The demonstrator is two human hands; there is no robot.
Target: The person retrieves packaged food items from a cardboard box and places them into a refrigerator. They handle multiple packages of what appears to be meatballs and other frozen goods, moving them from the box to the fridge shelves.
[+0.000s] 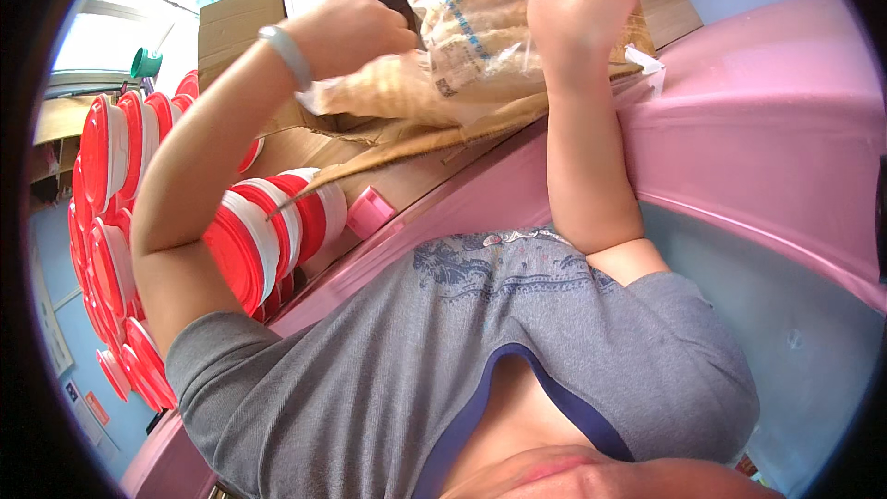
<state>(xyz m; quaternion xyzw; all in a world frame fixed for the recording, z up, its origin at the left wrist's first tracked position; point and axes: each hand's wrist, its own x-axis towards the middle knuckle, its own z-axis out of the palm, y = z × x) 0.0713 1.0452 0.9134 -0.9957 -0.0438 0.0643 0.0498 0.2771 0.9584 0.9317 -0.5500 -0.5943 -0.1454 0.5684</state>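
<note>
A clear plastic bag (478, 28) with an orange printed mark and pale, ridged contents stands over an open cardboard box. My right hand (582, 7) is at its upper right side, with thumb and fingers closed on the plastic; the fingertips reach the picture's top edge. My left hand (353, 31), with a pale band at the wrist, is curled and blurred by the bag's left side. Whether it grips anything is hidden. Another clear bag (388, 90) of similar pale contents lies below the first, in the box's opening. The cardboard box (239, 31) has its flaps spread.
Many round white tubs with red lids (242, 249) are stacked at the left, beside my left arm. A small pink plastic thing (372, 212) lies on the wooden surface. A pink cover or edge (748, 145) runs along the right. A green cup (146, 62) is at the upper left.
</note>
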